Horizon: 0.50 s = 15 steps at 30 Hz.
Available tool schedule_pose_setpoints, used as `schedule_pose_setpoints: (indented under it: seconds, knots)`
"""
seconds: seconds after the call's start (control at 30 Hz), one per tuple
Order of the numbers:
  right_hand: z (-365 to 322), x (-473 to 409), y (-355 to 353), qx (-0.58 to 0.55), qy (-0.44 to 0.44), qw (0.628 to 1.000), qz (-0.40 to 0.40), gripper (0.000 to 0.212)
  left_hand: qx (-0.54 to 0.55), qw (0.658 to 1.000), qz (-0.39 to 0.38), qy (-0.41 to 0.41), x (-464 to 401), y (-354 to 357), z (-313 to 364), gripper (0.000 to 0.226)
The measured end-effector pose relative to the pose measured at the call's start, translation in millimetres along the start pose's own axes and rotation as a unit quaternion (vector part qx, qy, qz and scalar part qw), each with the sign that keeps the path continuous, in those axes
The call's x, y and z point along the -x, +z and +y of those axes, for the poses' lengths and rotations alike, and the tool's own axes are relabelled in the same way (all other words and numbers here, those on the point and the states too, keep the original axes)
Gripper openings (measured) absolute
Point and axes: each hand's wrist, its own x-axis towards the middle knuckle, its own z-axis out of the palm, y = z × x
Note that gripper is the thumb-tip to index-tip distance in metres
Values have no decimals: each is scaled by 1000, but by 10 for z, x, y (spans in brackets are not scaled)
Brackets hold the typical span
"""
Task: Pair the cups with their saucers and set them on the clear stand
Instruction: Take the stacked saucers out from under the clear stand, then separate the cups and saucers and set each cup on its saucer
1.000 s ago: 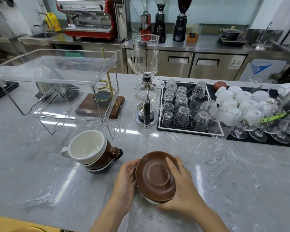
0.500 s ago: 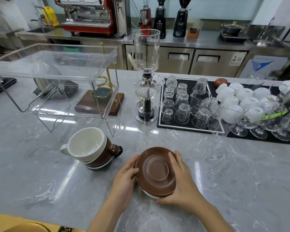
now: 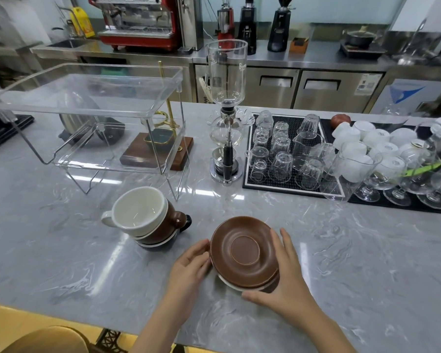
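Note:
A stack of saucers [image 3: 244,253] lies on the grey marble counter near the front edge, a brown one on top, a white one beneath. My left hand [image 3: 188,266] touches the stack's left rim. My right hand [image 3: 288,278] curls round its right side, thumb under the front rim. Left of the stack stands a pile of nested cups [image 3: 143,217]: a white cup on top, a brown cup under it, a dark one at the bottom. The clear two-tier stand [image 3: 92,115] sits behind the cups, both shelves bare.
A glass siphon brewer [image 3: 227,115] stands at mid counter. A black mat [image 3: 290,159] holds several upturned glasses. White cups [image 3: 374,141] and stemmed glasses [image 3: 397,179] crowd the right. A wooden base with a brass pole [image 3: 160,149] sits behind the stand.
Both hands stay on the saucer stack, which has barely shifted. The camera has tipped slightly, so everything sits a little higher in view.

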Motion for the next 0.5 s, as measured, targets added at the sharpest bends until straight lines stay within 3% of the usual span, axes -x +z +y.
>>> schedule_pose_setpoints:
  seconds: [0.23,0.4,0.5]
  knots:
    - [-230,94,-126,4,-41,998,46,95,-137,987,11,79,288,-80,108,30]
    - [-518,162,-114,8,-82,987,137,47,-242,951,6,192,508,-74,342,23]
    - [-735,219,-93,8,-116,976,184,23,-303,910,-3,281,601,-155,455,32]
